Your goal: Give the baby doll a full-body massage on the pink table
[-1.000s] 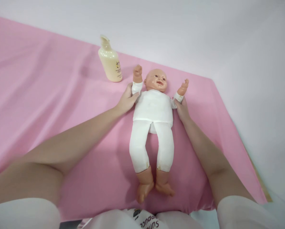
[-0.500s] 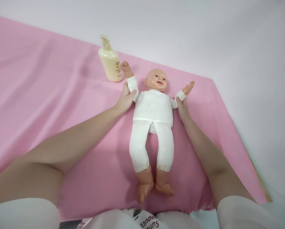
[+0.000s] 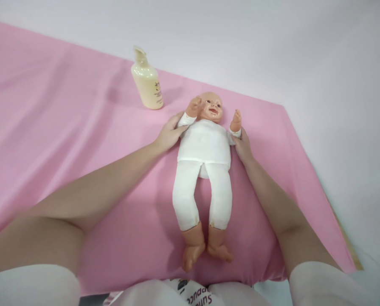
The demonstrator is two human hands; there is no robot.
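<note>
A baby doll (image 3: 204,170) in a white top and white trousers lies on its back on the pink sheet (image 3: 65,136), feet toward me. My left hand (image 3: 170,134) grips the doll's sleeved arm on the left side, which is bent up toward its face. My right hand (image 3: 242,144) holds the doll's other arm near the wrist, with that small hand raised beside the head. Both my forearms stretch over the sheet on either side of the doll.
A cream lotion bottle (image 3: 147,80) stands upright on the sheet, up and left of the doll's head. The sheet's far edge meets a pale wall (image 3: 272,42). Its right edge (image 3: 320,191) drops off close to the doll.
The doll's arms were spread outward half a second ago; both are now folded in and up toward its face. My hands stayed at its arms, shifting slightly inward.
</note>
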